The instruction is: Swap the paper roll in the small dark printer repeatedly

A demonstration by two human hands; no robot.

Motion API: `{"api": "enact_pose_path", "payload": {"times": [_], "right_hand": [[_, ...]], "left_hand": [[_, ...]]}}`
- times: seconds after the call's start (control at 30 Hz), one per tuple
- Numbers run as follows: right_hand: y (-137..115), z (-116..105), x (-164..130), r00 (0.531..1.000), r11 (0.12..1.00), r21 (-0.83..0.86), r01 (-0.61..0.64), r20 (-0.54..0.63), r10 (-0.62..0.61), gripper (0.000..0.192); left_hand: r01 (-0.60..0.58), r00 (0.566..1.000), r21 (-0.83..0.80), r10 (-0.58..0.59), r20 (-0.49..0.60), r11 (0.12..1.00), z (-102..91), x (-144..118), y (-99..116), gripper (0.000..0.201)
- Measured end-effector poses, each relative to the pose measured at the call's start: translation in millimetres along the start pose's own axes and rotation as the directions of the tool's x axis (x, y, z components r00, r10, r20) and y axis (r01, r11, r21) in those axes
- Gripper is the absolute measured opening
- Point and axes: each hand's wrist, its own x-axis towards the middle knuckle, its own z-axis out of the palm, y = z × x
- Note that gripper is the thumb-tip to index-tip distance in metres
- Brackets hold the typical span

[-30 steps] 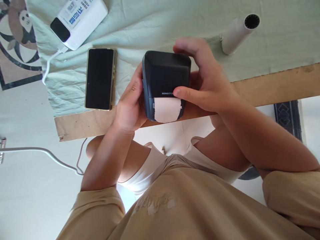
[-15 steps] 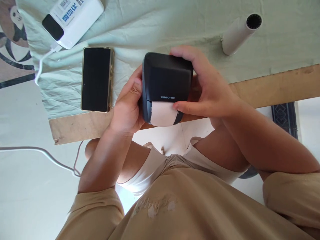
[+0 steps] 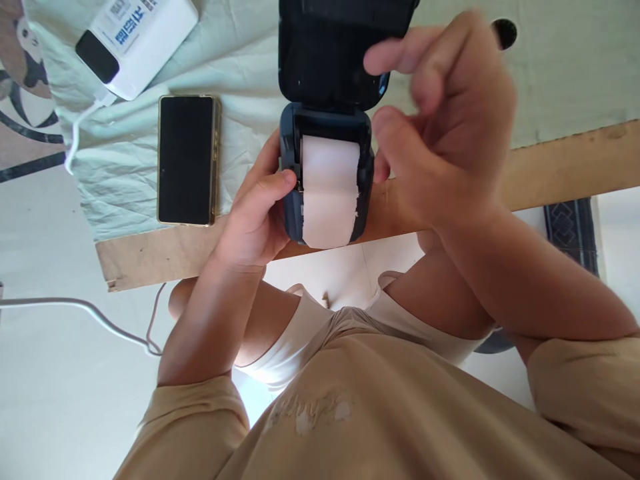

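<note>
My left hand (image 3: 256, 217) grips the left side of a black label printer (image 3: 295, 223), its thumb resting on the edge. The printer's lid (image 3: 327, 57) stands swung up and back, partly cut off by the top of the view. A roll of white label paper (image 3: 330, 180) lies inside, and its torn-edged end hangs over the printer's front. My right hand (image 3: 450, 127) is raised to the right of the printer, fingers apart, with one fingertip in front of the lid. Whether that fingertip touches the lid I cannot tell.
A phone (image 3: 186, 160) lies on the green cloth (image 3: 240, 60) at the left. Behind it is a white power bank (image 3: 150, 47) with a cable (image 3: 75, 133) plugged in. A cylinder's dark round top (image 3: 505, 33) shows beyond my right hand. The wooden table edge (image 3: 555, 160) runs in front.
The printer's lid has opened, swinging up and away and showing the paper roll. My right hand has let go of the printer and risen to the right. My left hand still holds it.
</note>
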Motion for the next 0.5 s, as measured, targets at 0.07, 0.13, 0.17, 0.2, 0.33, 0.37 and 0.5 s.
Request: {"api": "enact_pose_path", "payload": {"times": [0.07,0.13,0.17,0.2,0.33,0.37,0.5], "right_hand": [[0,0,0,0.994,0.993,-0.102,0.053,0.104,-0.042,0.029],[-2,-1,1,0.984,0.959,-0.276,0.070,0.179,-0.020,0.015],[-3,-1,2,0.978,0.930,-0.364,0.059,0.206,0.018,0.005],[-5,-2,3,0.970,0.901,-0.433,0.038,0.231,0.071,0.006],[-7,-5,7,0.914,0.883,-0.467,-0.050,0.335,0.228,0.020],[-8,-6,8,0.899,0.891,-0.449,-0.065,0.362,0.248,0.026],[-21,-15,7,0.898,0.913,-0.409,-0.014,0.396,0.191,0.035]], "left_hand": [[0.007,1.000,0.012,-0.007,0.010,1.000,2.0,-2,1,0.032],[0.038,0.998,0.025,-0.040,0.055,0.999,4.2,-4,3,0.034],[0.047,0.998,0.027,-0.048,0.032,0.999,5.3,-6,4,0.038],[0.059,0.998,0.033,-0.060,0.017,0.998,6.2,-8,5,0.041],[0.085,0.996,0.067,-0.082,-0.044,0.994,8.9,-12,6,0.059],[0.087,0.995,0.070,-0.084,-0.050,0.994,9.4,-13,6,0.061],[0.097,0.995,0.041,-0.095,-0.038,0.994,10.0,-14,4,0.051]]}}
